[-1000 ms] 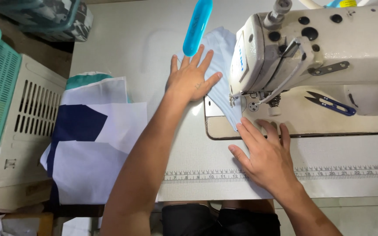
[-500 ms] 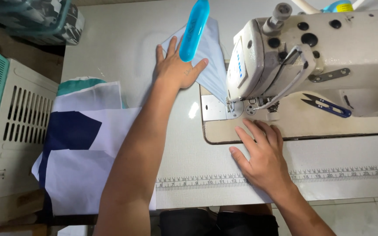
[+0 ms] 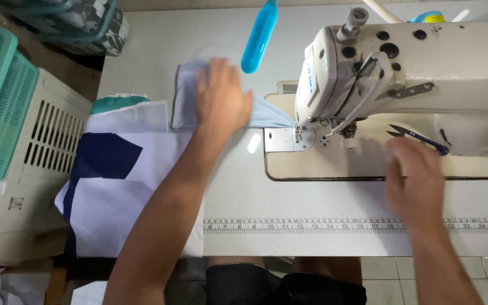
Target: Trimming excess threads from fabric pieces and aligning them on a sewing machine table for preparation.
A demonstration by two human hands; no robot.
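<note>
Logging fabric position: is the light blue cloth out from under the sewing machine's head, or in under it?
In under it. The light blue cloth tapers to the needle area of the sewing machine; left hand presses it flat.

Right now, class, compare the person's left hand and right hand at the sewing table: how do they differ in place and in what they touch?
The left hand lies flat on the pale blue cloth, left of the sewing machine; the right hand touches no cloth. The left hand lies far up the table; the right hand hovers near the blue-handled snips on the machine bed. Both are bare, palms down.
</note>
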